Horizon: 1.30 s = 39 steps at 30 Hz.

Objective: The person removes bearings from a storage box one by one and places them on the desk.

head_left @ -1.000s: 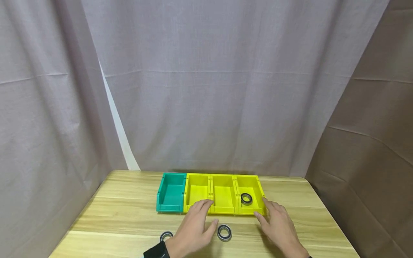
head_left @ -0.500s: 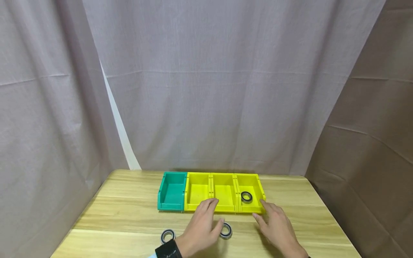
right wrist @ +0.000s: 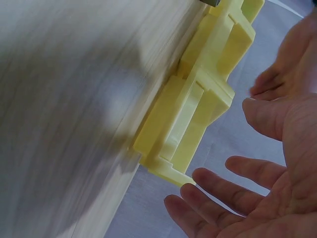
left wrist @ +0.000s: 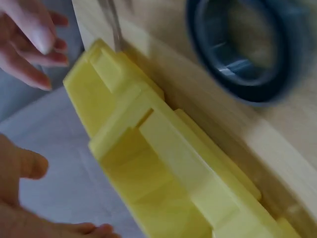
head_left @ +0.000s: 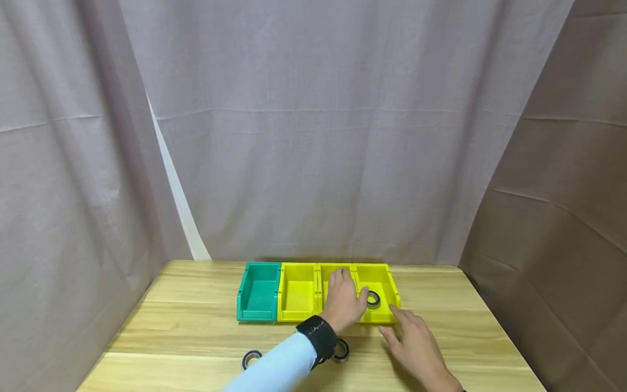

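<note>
My left hand (head_left: pixel 344 301) is over the third bin of the row, beside its divider with the rightmost bin. In the left wrist view, the thumb and fingers of this hand (left wrist: pixel 25 203) are apart with nothing between them. My right hand (head_left: pixel 416 345) is at the front right corner of the rightmost yellow bin (head_left: pixel 392 313), fingers spread and relaxed. One bearing (head_left: pixel 377 299) lies in that bin. A second bearing (head_left: pixel 346 350), on the table in front of the bins, is partly hidden by my left wrist. Another bearing (head_left: pixel 246 360) lies farther left, partly behind the sleeve.
A green bin (head_left: pixel 259 296) forms the left end of the row, joined to a yellow bin (head_left: pixel 300 296). The wooden table (head_left: pixel 181 321) extends on both sides. Grey curtains (head_left: pixel 313 136) hang behind it.
My left hand has moved forward and right, from beside the bearing on the table to over the third bin. My right hand has barely moved. The bearings stay where they were.
</note>
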{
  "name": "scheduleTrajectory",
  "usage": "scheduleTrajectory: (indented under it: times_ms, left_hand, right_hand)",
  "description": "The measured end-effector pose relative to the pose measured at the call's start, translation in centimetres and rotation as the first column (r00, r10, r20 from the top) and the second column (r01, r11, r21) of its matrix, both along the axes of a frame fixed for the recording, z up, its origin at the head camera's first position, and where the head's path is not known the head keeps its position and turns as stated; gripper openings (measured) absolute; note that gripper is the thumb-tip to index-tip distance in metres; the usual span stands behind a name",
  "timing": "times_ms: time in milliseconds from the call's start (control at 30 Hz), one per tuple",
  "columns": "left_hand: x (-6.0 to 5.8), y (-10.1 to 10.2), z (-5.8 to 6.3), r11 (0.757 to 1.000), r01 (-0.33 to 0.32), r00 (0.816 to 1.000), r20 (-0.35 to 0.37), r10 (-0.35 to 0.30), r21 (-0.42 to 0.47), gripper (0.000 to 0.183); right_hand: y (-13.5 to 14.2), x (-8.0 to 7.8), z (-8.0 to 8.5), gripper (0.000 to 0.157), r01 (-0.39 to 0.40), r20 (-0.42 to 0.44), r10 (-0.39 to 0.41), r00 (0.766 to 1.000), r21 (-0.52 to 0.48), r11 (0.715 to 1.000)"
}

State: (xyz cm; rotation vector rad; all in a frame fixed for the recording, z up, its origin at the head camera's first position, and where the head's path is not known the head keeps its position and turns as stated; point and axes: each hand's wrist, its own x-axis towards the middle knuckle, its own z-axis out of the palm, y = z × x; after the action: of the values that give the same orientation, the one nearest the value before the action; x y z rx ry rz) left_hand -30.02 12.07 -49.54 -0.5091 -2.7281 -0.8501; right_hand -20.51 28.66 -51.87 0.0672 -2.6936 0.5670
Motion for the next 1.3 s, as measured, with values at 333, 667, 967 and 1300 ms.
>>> scheduleTrajectory:
  times_ms: [333,667,967,1300]
  left_hand:
    - [-3.5,3.0,-2.8,0.986,-0.093,0.993,0.062,0.102,-0.140,0.039]
    - [-3.6,3.4,-3.5,0.975,-0.089,0.987,0.114,0.114,-0.205,0.025]
    - [-3.6,3.8,-3.2,0.990,-0.109,0.964,0.232,0.126,-0.086,0.030]
    - [-3.5,4.3,-3.4,0.957,-0.037,0.995,0.079,0.063,-0.286,0.027]
  right_hand:
    - [-1.4,-0.5,-0.2,0.059,0.022,0.057,-0.021,0.998,-0.018,1.000]
    - [-1.3,-0.4,-0.5,0.055,0.005,0.047,-0.004,0.999,-0.014,1.000]
    - [-2.2,-3.1,0.4,0.044,-0.043,0.012,0.043,0.999,0.029,0.999]
    - [-2.1,-10.2,-1.5,0.025,-0.086,0.089,0.072,0.993,0.172,0.981]
